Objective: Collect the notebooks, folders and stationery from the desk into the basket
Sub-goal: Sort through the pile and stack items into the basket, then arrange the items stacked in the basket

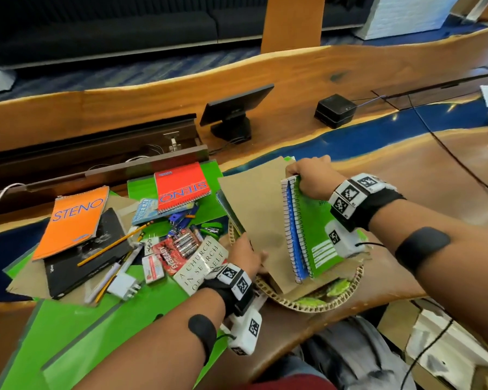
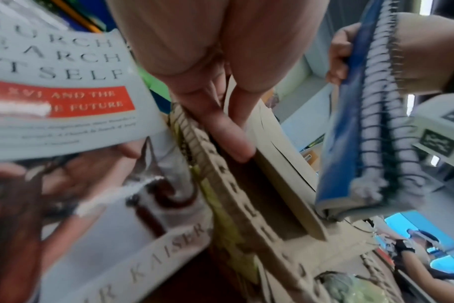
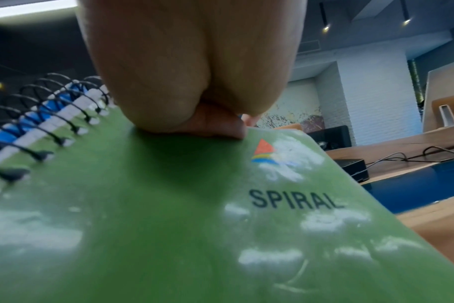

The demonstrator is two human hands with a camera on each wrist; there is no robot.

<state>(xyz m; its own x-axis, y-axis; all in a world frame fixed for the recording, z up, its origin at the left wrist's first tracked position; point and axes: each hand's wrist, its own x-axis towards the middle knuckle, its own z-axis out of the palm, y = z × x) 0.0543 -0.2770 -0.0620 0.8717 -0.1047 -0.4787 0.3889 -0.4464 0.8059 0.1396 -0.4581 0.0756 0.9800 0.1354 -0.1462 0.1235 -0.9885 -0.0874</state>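
The woven basket (image 1: 347, 292) holds a brown folder (image 1: 254, 209) standing on edge, steadied by the left hand (image 1: 247, 254) with straight fingers. The right hand (image 1: 310, 178) grips two spiral notebooks (image 1: 307, 229), green and blue, over the basket. Left of the basket, two steno pads (image 1: 71, 220), a book (image 1: 200, 266) and loose stationery remain: roughly half done.

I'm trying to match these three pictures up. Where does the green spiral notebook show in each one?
Head: green spiral notebook right of centre, standing over the basket, gripped by the right hand.
Left wrist: its cover is hidden; only spiral bindings at upper right.
Right wrist: fills the lower frame.
Shared landmark: the blue notebook beside it.
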